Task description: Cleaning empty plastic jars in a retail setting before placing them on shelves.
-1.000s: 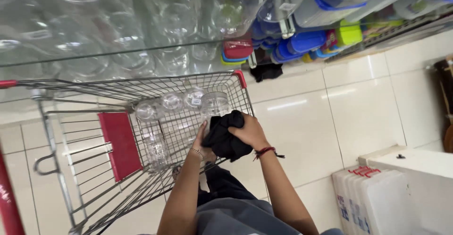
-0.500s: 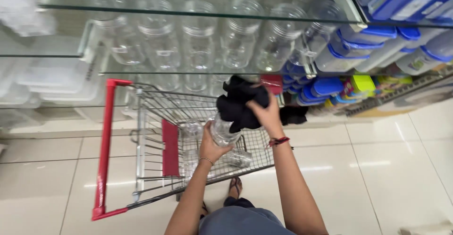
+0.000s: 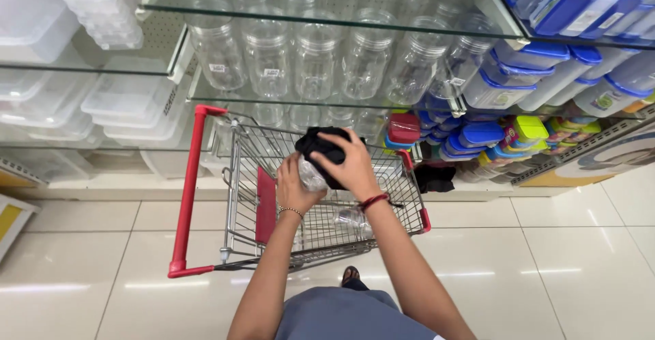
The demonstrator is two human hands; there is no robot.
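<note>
Holding a clear jar (image 3: pixel 312 175) over the cart (image 3: pixel 327 224), the left hand (image 3: pixel 293 188) cups the jar from its left side, fingers curled around the wall. Right hand (image 3: pixel 355 166) lies on top, fingers closed over a black cloth (image 3: pixel 326 145) that is pressed against the jar's upper part; cloth covers the top of the jar, so whether it carries a lid cannot be told. Jar is tilted, sits above the wire basket, not touching it as far as can be seen. Left wrist bears a thin bead bracelet (image 3: pixel 290 210); right wrist bears a red band (image 3: pixel 374 201). Cart: wire basket, red handle bar (image 3: pixel 189 190) at left, red flap (image 3: pixel 265 205) inside, more clear jars (image 3: pixel 355 218) lying on the basket floor below the hands. Cart stands on pale glossy floor tiles (image 3: pixel 546 258), close against the shelving. Glass shelf (image 3: pixel 327 100) just beyond carries a row of clear screw-lid jars (image 3: pixel 317 63). Left of that, stacks of clear boxes (image 3: pixel 102 5). Right of that, blue-lidded containers (image 3: pixel 532 67), with small coloured ones (image 3: pixel 529 128) lower down. One sandalled foot (image 3: pixel 349 274) shows under the cart's near edge.
</note>
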